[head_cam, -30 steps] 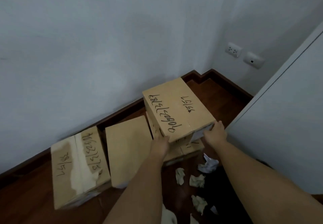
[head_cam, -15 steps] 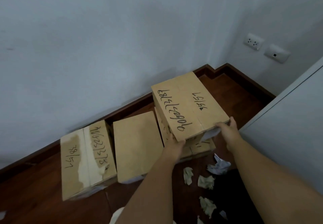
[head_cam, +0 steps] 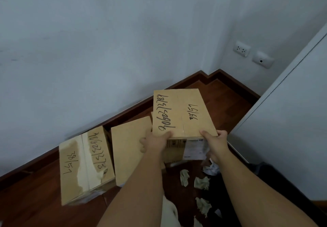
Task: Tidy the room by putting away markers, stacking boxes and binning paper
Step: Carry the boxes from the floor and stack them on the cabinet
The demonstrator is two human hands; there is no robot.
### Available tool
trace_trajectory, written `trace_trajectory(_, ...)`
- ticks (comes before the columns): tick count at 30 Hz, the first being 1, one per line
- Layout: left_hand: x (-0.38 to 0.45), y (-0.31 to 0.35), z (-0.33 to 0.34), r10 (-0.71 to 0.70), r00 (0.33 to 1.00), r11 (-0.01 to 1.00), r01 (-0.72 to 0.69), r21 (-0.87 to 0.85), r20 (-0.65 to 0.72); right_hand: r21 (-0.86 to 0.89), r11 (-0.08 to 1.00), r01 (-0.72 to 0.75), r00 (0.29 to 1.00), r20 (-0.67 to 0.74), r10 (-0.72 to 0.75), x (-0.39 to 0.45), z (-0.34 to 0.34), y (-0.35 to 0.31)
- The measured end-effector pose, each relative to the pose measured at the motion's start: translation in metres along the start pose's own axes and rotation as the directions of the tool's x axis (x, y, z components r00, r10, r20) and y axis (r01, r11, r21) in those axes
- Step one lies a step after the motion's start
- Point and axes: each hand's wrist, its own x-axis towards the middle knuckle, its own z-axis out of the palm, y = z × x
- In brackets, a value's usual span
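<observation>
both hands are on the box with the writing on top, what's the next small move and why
Probably square the held box over the box beneath it and settle it flat. The left hand and right hand each have a grip on its near edge, and two more boxes, the torn-top box and plain box, wait on the floor to its left.

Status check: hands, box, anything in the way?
Both hands, left and right, grip the box by its near edge. Crumpled paper litters the floor below.

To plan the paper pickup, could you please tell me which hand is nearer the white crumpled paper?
Right. The right hand grips the box corner just above the white crumpled paper; the left hand grips the opposite corner, farther away.
</observation>
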Motion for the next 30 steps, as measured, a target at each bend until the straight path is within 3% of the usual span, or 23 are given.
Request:
trace_trajectory(3,-0.011,0.012,-0.003,0.124,0.992,0.970,-0.121,-0.210,0.001,0.052,0.999,-0.008,1.000,-0.008,0.009,-0.022,-0.007,-0.028)
trace_trajectory(6,-0.041,0.017,-0.003,0.179,0.984,0.898,-0.159,-0.410,0.009,0.065,0.995,0.077,0.997,-0.020,-0.076,-0.051,-0.024,-0.058)
trace_trajectory(12,-0.110,0.070,-0.015,0.367,0.928,0.692,-0.314,-0.650,-0.058,0.170,0.907,0.384,0.922,-0.022,-0.386,-0.121,-0.054,-0.152)
trace_trajectory(16,-0.178,0.142,-0.040,0.579,0.805,0.523,-0.490,-0.697,-0.131,0.289,0.789,0.542,0.833,-0.058,-0.550,-0.180,-0.082,-0.221)
trace_trajectory(21,-0.277,0.212,-0.076,0.785,0.583,0.261,-0.617,-0.742,-0.209,0.442,0.607,0.661,0.711,-0.108,-0.695,-0.256,-0.126,-0.285)
trace_trajectory(26,-0.360,0.244,-0.086,0.883,0.402,0.054,-0.599,-0.799,-0.242,0.472,0.422,0.774,0.571,-0.232,-0.787,-0.328,-0.176,-0.318)
trace_trajectory(30,-0.421,0.249,-0.071,0.934,0.287,-0.036,-0.517,-0.855,-0.213,0.413,0.288,0.864,0.447,-0.364,-0.817,-0.381,-0.229,-0.323)
